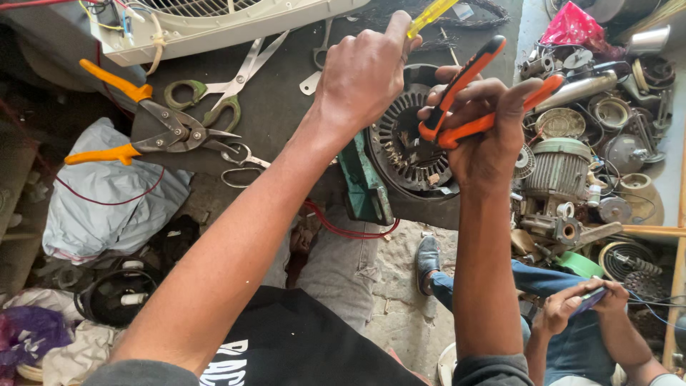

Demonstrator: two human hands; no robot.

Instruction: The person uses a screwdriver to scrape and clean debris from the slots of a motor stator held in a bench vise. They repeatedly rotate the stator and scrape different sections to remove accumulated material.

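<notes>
The round black metal motor ring with slots all around its inside (409,143) sits in the middle of the dark work table (279,107), and both hands hover right over it. The left hand (364,71) is closed in a fist just above the ring's top left edge, and it grips a tool with a clear yellow plastic handle (431,16) that sticks out past the fingers, up and away from the ring. The right hand (489,136) is over the ring's right side, with its fingers wrapped tight around a pair of pliers with orange and black handles (471,93); the handles are squeezed close together, and the working end points down at the ring, but the tip is hidden by the hand. Left of the ring lie grey metal snips with orange handles (153,129), and just beside them a pair of scissors with green handles (221,93). A red wire (350,230) curls below the ring. Right of the ring is a heap of old grey motor parts (572,171). Below that heap, another person's hands (579,300) hold a small phone (592,299).
</notes>
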